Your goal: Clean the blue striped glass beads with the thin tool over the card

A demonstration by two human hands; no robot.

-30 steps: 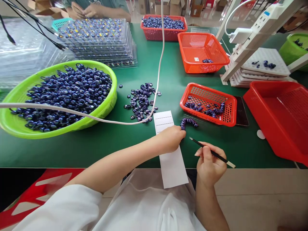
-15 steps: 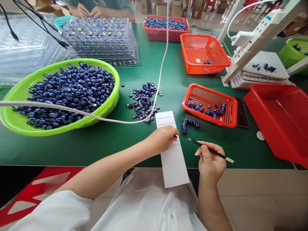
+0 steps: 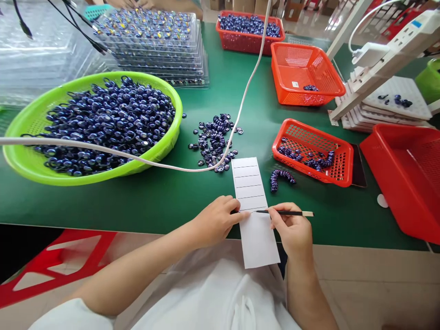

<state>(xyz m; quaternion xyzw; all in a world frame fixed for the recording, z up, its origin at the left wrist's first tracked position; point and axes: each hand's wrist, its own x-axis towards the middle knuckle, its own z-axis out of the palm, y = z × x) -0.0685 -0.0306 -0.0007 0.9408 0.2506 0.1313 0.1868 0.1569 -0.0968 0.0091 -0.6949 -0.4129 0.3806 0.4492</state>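
My right hand (image 3: 292, 229) is closed around a pair of black tweezers (image 3: 290, 212), whose tips point left over the white card strip (image 3: 250, 185) with ruled lines. At the card's left edge, my left hand (image 3: 218, 222) is pinched, its index finger reaching to the tweezer tips. Something small and dark shows between its fingers, mostly hidden. Just beyond the card lies a loose heap of shiny dark-blue pieces (image 3: 215, 140). A curved row of stacked dark beads (image 3: 282, 176) sits right of the card, apart from both hands.
A green basket (image 3: 173, 130) full of dark looped pieces stands left. A small red basket (image 3: 335, 176) with beads, an orange basket (image 3: 309, 96) and a large red bin (image 3: 395, 183) are at right. A white cable (image 3: 244, 101) crosses the table. Clear trays (image 3: 202, 68) are stacked behind.
My left hand has come down and slightly left along the card, uncovering its ruled lines. The tweezers have moved left and down, levelled out, and their tips now meet my left fingers.
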